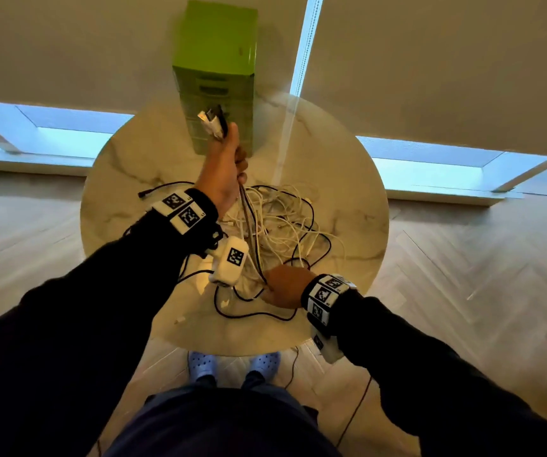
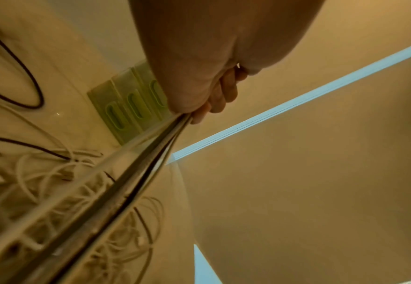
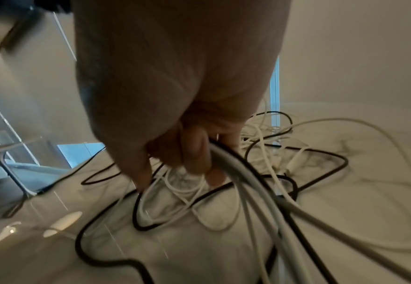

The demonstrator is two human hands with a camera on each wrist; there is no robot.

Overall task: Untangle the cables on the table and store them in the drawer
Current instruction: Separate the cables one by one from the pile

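Observation:
A tangle of white and black cables (image 1: 282, 222) lies on the round marble table (image 1: 127, 166). My left hand (image 1: 224, 166) is raised above it and grips a bundle of cables (image 2: 136, 178), whose plug ends (image 1: 213, 122) stick out above the fist. The bundle runs taut down to my right hand (image 1: 282, 286) near the table's front, whose fingers (image 3: 197, 153) curl round the same grey and black strands (image 3: 248, 188). A green drawer unit (image 1: 216, 74) stands at the table's far edge, its drawers (image 2: 126, 107) all closed.
A black cable loop (image 1: 249, 311) trails toward the front table edge. A small white plug (image 1: 180, 319) lies at the front left. Wooden floor surrounds the table; a thin cable (image 1: 354, 413) hangs to the floor on the right. Window strips run behind.

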